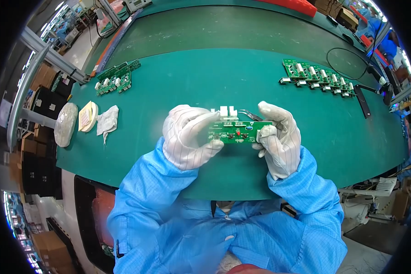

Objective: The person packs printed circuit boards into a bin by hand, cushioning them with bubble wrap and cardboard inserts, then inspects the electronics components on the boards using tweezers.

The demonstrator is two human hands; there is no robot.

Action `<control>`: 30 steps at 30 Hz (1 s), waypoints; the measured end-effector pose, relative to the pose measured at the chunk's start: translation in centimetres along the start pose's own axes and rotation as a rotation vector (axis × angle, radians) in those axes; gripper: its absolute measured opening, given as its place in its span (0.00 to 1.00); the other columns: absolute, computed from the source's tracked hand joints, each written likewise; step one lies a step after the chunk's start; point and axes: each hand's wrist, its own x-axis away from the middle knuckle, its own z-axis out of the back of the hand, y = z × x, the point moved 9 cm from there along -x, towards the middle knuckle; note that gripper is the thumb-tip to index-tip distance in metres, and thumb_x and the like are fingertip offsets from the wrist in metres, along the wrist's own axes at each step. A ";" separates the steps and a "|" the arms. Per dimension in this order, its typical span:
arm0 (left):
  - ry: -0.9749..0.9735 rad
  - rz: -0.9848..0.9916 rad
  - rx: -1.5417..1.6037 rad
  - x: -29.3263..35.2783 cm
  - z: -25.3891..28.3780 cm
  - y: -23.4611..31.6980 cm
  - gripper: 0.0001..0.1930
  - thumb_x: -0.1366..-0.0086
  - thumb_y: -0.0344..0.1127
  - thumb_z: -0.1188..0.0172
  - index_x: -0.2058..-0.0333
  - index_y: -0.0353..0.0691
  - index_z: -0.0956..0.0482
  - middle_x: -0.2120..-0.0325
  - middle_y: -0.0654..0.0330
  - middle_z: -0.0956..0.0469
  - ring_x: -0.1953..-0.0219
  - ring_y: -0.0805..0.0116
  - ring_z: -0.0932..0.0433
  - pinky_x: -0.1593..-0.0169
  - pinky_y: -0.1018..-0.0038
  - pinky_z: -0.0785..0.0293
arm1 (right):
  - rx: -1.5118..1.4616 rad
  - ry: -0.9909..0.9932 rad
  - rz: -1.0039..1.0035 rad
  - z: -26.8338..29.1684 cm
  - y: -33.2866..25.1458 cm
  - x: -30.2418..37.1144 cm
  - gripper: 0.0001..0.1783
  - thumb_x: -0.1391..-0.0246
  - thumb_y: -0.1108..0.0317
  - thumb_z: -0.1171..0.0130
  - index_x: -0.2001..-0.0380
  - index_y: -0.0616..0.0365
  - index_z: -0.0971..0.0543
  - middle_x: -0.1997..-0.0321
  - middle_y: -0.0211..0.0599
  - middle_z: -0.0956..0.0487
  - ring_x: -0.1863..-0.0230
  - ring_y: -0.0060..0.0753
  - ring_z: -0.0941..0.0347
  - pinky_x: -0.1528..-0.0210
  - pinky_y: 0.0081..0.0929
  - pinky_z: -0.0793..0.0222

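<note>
Both of my hands wear white striped gloves and hold up a green circuit board [231, 135] above the mat. My left hand [189, 137] grips its left end, thumb at the front edge and fingers behind. At the right end, my right hand [280, 142] pinches the board between thumb and fingers. Dark curved-tip tweezers [250, 114] reach leftward from the right hand, over the board's back edge. White connectors [228, 112] stand along that back edge. Small buttons, a red part and a blue part sit on the board's face. The fingers hide both ends.
A row of joined green boards [317, 78] lies at the right on the green mat [205, 82]. More boards [118, 78] lie at the far left. Nearer left are a crumpled white cloth [108, 121], a round pad [87, 116] and a plastic-wrapped roundish object [66, 124]. A black cable [347, 49] loops at the right.
</note>
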 end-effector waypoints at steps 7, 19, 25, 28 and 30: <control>0.028 0.009 -0.161 0.1 0.4 -0.1 0.24 0.42 0.53 0.38 0.55 0.39 0.22 0.58 0.53 0.24 0.57 0.58 0.24 0.53 0.63 0.29 | 0.016 -0.081 0.034 -0.3 0.5 -0.2 0.21 0.40 0.61 0.44 0.48 0.63 0.31 0.56 0.37 0.24 0.70 0.19 0.24 0.75 0.10 0.28; 0.066 0.452 0.637 1.7 -2.6 -5.1 0.67 0.62 0.64 0.26 0.35 0.28 0.57 0.41 0.41 0.41 0.40 0.50 0.36 0.37 0.61 0.38 | 0.265 -0.229 0.304 -1.4 -0.1 0.3 0.19 0.41 0.57 0.44 0.53 0.59 0.27 0.55 0.39 0.30 0.65 0.26 0.24 0.66 0.20 0.22; 0.158 0.323 0.594 1.7 -1.6 -4.7 0.60 0.59 0.50 0.22 0.35 0.35 0.53 0.43 0.46 0.39 0.40 0.54 0.36 0.37 0.60 0.39 | 0.481 -0.261 0.476 -1.6 -0.7 0.5 0.18 0.40 0.59 0.44 0.52 0.58 0.27 0.54 0.41 0.31 0.63 0.27 0.25 0.64 0.23 0.21; 0.208 0.219 0.524 1.6 -0.8 -4.1 0.60 0.60 0.49 0.21 0.35 0.36 0.53 0.42 0.47 0.39 0.40 0.54 0.36 0.37 0.60 0.39 | 0.348 -0.225 0.413 -1.4 -0.2 0.4 0.21 0.41 0.55 0.44 0.52 0.59 0.28 0.54 0.42 0.31 0.63 0.28 0.25 0.64 0.23 0.22; 0.221 0.168 0.495 1.5 -0.4 -3.7 0.61 0.61 0.48 0.20 0.35 0.36 0.52 0.42 0.47 0.38 0.40 0.54 0.35 0.38 0.60 0.38 | 0.310 -0.197 0.396 -1.5 -0.3 0.1 0.25 0.41 0.50 0.46 0.51 0.60 0.28 0.55 0.42 0.29 0.64 0.28 0.26 0.66 0.22 0.23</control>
